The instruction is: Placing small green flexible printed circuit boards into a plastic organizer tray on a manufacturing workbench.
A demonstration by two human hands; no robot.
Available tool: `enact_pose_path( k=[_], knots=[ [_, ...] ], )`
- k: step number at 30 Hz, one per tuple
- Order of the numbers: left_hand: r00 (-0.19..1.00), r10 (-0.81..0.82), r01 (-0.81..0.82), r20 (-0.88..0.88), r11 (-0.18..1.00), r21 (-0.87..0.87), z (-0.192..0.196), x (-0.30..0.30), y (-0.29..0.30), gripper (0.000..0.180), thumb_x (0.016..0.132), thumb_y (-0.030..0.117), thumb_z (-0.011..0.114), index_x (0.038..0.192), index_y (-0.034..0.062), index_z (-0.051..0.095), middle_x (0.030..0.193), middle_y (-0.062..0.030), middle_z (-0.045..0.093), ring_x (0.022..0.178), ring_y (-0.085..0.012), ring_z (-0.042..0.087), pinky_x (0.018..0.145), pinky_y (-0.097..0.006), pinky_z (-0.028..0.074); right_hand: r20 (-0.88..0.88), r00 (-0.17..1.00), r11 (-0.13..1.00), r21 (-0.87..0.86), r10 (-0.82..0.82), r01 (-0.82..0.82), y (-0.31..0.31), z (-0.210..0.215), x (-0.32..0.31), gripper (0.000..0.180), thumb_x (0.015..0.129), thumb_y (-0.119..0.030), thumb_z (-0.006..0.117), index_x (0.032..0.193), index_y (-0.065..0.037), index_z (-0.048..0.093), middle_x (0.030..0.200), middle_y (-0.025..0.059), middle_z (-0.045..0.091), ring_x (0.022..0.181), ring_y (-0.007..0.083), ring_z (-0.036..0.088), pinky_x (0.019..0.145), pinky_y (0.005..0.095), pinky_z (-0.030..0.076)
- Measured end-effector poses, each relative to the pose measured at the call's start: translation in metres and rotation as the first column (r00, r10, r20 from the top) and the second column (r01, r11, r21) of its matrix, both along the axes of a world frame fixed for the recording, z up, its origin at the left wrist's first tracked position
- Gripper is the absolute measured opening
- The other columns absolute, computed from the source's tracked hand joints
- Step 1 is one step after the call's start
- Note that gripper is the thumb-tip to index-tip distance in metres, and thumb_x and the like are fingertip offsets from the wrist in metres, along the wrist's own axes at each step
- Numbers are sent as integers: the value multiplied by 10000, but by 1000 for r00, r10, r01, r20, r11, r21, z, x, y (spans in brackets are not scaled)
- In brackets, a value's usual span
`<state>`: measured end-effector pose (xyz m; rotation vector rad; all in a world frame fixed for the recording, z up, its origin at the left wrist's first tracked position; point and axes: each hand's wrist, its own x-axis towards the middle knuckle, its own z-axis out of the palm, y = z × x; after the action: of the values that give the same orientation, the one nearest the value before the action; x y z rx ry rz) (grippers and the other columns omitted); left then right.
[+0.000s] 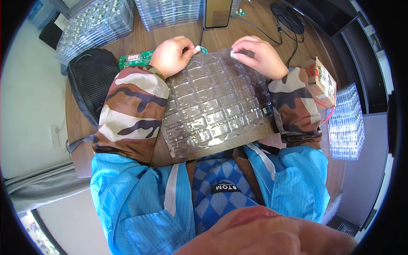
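A clear plastic blister tray point(208, 100) with many pockets lies in front of me. At its far left edge, my left hand point(172, 56) is closed in a pinch by a small green circuit board point(202, 49). A whitish part shows at the fingertips, and a dark cable runs down to that spot. Over the tray's far right part, my right hand point(262, 57) pinches a small white piece point(233, 54); its exact kind is too small to tell. Another small green board point(267, 110) sits in a pocket at the tray's right edge.
Left of the tray are a green display board point(135, 58) and a black mesh pouch point(92, 80). Stacked clear trays point(97, 29) stand at the back left, with more trays point(346, 123) at the right. A phone-like device point(217, 14), cables, and a cardboard box point(319, 83) surround the workspace.
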<state>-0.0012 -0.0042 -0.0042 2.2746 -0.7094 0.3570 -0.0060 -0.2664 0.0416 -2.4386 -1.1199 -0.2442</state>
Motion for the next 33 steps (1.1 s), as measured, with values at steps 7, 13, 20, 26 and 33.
enact_pose_path(
  k=[7, 13, 20, 26, 33],
  knots=[
    [1000, 5, -6, -21, 1000, -8, 1, -1, -2, 140, 771, 193, 605, 758, 53, 608, 771, -107, 586, 720, -313, 571, 629, -389, 450, -30, 998, 998, -25, 62, -63, 26, -11, 11, 140, 803, -152, 611, 898, -48, 606, 929, 63, 602, 868, 250, 570, 761, 334, 461],
    [1000, 4, -4, -12, 1000, 7, 0, 0, 0, 131, 777, 171, 605, 777, 40, 606, 778, -115, 588, 715, -307, 575, 628, -371, 453, -69, 996, 999, -7, 48, -49, 28, -11, 10, 176, 821, -128, 590, 971, -36, 596, 923, 81, 599, 854, 244, 577, 745, 313, 463],
    [999, 9, -9, -42, 1000, -6, 1, 0, 1, 137, 769, 190, 609, 754, 53, 605, 774, -105, 585, 722, -312, 569, 628, -388, 448, -145, 985, 977, 173, -98, 123, 4, 4, 11, 148, 834, -138, 572, 926, -31, 617, 850, 89, 614, 746, 208, 594, 668, 284, 472],
    [999, 6, -6, -34, 1000, 5, 1, 0, 2, 133, 774, 186, 605, 759, 54, 608, 777, -99, 589, 733, -309, 571, 637, -385, 448, -272, 958, 940, 293, -96, 177, 4, -25, 12, 118, 832, -110, 586, 899, -23, 629, 820, 58, 616, 715, 137, 585, 645, 254, 461],
    [1000, -9, 9, -24, 1000, -4, 2, -2, 2, 117, 772, 167, 612, 773, 50, 612, 785, -104, 592, 737, -307, 574, 636, -376, 450, -206, 975, 906, 393, -79, 157, 4, -39, 14, 116, 835, -111, 574, 899, -27, 624, 823, 60, 604, 730, 153, 576, 654, 262, 454]
  ],
)
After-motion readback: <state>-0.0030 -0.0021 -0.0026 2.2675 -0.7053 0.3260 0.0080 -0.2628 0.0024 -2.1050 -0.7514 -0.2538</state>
